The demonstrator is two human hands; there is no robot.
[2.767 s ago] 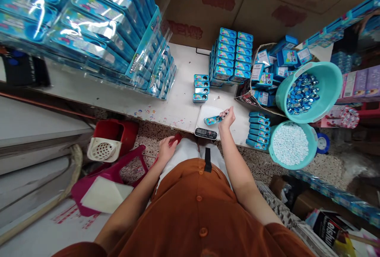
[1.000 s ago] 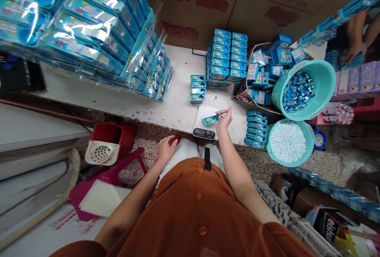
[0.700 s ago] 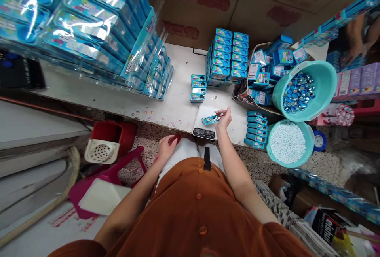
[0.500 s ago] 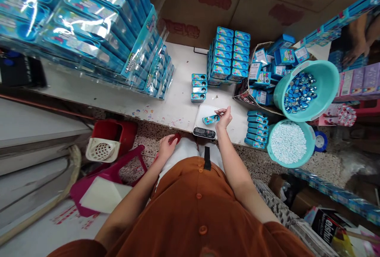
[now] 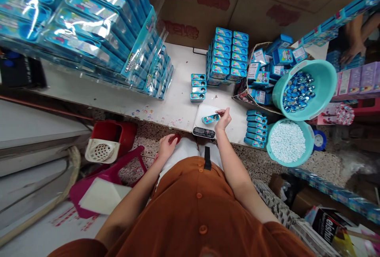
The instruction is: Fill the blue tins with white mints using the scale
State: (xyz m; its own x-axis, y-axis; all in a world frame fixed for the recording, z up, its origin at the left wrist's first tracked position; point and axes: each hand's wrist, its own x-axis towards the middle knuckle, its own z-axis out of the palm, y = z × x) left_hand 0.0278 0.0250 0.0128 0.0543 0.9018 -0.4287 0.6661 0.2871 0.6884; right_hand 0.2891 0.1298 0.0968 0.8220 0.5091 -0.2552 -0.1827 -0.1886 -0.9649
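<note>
A white kitchen scale [image 5: 200,124] with a dark display strip lies at the table's front edge. On its plate, slightly tilted, is a small blue tin [image 5: 209,119] with a dark opening at its right end. My right hand [image 5: 224,120] is at that end, its fingers bent together by the opening; what they hold, if anything, is too small to make out. My left hand [image 5: 166,147] rests by my thigh, fingers curled round a small red object [image 5: 175,138], mostly hidden. Behind the scale stands a short row of similar tins [image 5: 198,97].
Stacked blue tins [image 5: 221,61] stand behind. Right are a box of tins [image 5: 261,77], a tin row [image 5: 255,130], a bowl of blue-and-silver caps [image 5: 323,87] and a bowl of white pellets [image 5: 287,142]. Plastic-wrapped tins [image 5: 97,31] fill the left. Another person's hand [image 5: 354,49] shows far right.
The view has shifted very slightly. My right hand stays beside the tin on the scale with its fingers a little lower; my left hand has not moved.
</note>
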